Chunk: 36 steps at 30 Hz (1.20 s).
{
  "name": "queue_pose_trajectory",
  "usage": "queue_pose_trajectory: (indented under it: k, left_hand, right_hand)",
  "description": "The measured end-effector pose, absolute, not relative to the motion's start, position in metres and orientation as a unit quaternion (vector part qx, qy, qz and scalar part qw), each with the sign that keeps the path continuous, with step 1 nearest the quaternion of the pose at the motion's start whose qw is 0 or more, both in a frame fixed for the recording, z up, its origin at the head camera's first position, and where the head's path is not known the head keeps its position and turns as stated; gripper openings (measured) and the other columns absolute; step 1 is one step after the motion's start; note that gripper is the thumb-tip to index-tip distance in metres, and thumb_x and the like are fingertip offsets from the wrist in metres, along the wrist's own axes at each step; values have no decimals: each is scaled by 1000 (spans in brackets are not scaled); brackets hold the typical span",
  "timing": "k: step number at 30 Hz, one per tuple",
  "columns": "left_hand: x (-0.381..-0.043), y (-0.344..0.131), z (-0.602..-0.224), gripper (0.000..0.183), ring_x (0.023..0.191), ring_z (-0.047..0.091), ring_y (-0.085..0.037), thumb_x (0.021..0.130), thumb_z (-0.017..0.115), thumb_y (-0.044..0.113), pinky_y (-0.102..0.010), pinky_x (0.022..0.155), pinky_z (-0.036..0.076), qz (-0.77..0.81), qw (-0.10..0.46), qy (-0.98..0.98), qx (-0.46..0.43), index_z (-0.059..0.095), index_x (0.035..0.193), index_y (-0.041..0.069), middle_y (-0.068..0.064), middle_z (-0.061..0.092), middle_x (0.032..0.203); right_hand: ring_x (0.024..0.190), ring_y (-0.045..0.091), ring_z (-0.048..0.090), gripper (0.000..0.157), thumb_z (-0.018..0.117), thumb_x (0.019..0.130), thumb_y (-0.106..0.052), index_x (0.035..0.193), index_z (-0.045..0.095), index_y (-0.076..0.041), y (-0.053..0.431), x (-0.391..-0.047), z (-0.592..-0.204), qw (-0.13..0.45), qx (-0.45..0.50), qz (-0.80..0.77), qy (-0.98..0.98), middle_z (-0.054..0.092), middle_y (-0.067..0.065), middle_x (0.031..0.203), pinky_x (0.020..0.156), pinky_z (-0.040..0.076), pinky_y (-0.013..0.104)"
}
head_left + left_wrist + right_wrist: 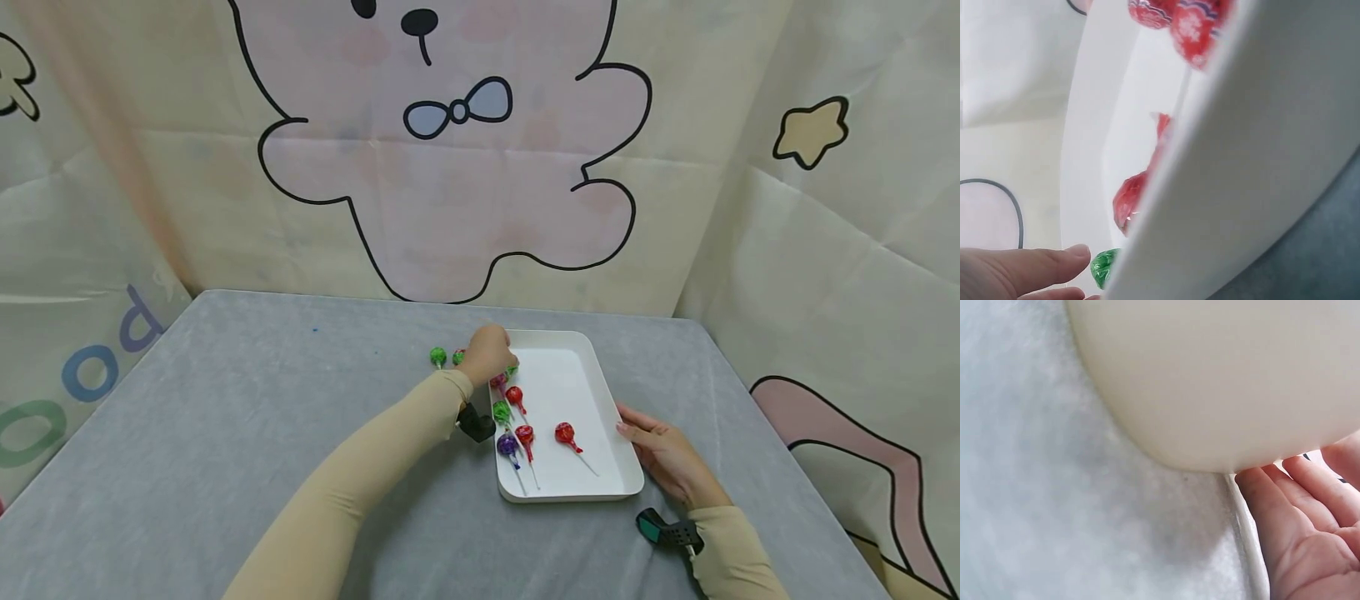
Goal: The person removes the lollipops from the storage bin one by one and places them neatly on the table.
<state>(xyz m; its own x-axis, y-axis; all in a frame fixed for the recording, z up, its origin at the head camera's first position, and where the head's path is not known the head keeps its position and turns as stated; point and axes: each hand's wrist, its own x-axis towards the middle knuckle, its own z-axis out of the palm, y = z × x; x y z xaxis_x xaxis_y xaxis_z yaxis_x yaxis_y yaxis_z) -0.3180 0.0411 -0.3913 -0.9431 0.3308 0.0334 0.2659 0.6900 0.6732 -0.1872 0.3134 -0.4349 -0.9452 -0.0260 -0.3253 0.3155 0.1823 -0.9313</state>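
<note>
A shallow white tray [588, 479] with rounded corners lies on the cloth-covered table. My left hand [487, 354] reaches over its far left edge, pinching a green-wrapped lollipop [1104, 267] between thumb and fingertips; its stick is hidden. Just below that hand are a red lollipop [514, 395], another green lollipop [501, 412], a purple one [508, 446] and a red one [525, 435] along the tray's left side. A single red lollipop [565, 433] lies apart near the middle. My right hand [667, 454] holds the tray's right edge, thumb and fingertips at the rim.
Outside the tray, beyond my left hand, a green lollipop [438, 357] and a partly covered one [458, 357] lie on the grey cloth [262, 433]. Printed fabric [465, 200] hangs behind the table and at both sides.
</note>
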Motion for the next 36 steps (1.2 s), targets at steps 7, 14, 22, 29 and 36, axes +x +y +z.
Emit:
queue_pose_trajectory:
  k: [7, 14, 22, 29, 36]
  left_hand:
    - [-317, 44, -396, 60, 47, 16, -10, 87, 68, 0, -22, 46, 20, 342, 37, 921, 180, 23, 50, 16, 5, 14, 51]
    - [-316, 45, -400, 59, 47, 19, -10, 88, 69, 2, -22, 46, 21, 334, 24, 924, 183, 24, 51, 16, 5, 16, 50]
    - [-313, 47, -409, 49, 51, 31, -13, 92, 65, 4, -23, 50, 27, 304, -7, 932, 198, 33, 56, 14, 2, 28, 55]
    - [-317, 48, -412, 9, 65, 60, -16, 89, 71, 8, -27, 64, 52, 364, 15, 917, 160, 74, 86, 0, -10, 71, 82]
    - [-314, 43, -410, 26, 97, 68, -26, 89, 73, 10, -37, 83, 57, 472, 39, 871, 131, 72, 113, -2, -16, 72, 112]
  right_hand:
    - [103, -12, 58, 68, 60, 100, -27, 155, 29, -3, 314, -187, -435, 132, 96, -630, 759, 31, 12, 160, 88, 52, 17]
    - [103, -11, 59, 68, 61, 100, -28, 154, 28, -3, 315, -187, -435, 134, 95, -630, 759, 36, 7, 158, 88, 52, 17]
    - [103, -10, 58, 66, 58, 101, -28, 155, 28, -4, 314, -187, -438, 139, 89, -627, 761, 24, 18, 162, 88, 52, 17]
    - [103, -12, 57, 66, 58, 101, -27, 155, 27, -4, 312, -187, -436, 139, 88, -626, 762, 22, 19, 162, 88, 52, 16]
    - [103, -11, 59, 66, 59, 101, -28, 155, 28, -5, 313, -188, -437, 136, 94, -628, 761, 23, 18, 162, 88, 52, 17]
